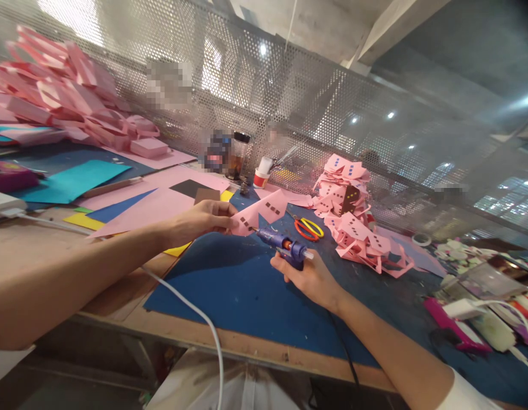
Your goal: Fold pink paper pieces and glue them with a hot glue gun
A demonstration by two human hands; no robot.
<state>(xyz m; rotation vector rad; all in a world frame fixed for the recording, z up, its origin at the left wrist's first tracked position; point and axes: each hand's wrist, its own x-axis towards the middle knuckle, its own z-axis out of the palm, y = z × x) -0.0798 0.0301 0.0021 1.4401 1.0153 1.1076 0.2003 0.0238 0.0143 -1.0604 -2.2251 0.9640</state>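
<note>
A dark blue, flat work mat (242,302) covers the middle of a brown wooden table (182,327) with a worn front edge. Above it, the left hand (206,218) pinches the left end of a folded pink paper strip with dark squares (267,205), thumb and fingers pressed together. The right hand (308,279) has its fingers curled around the grip of a blue plastic glue gun (285,242); its nozzle is at the strip's lower edge, whether touching I cannot tell.

Scissors with orange and yellow handles (311,223) lie beyond, beside a stacked pile of pink paper cutouts (351,225). On the left rise a large heap of pink paper pieces (71,91) and, nearer, a flat teal sheet (76,179). A grey perforated metal screen (246,74) stands behind the table, under a concrete ceiling beam (396,23) and bright lamps.
</note>
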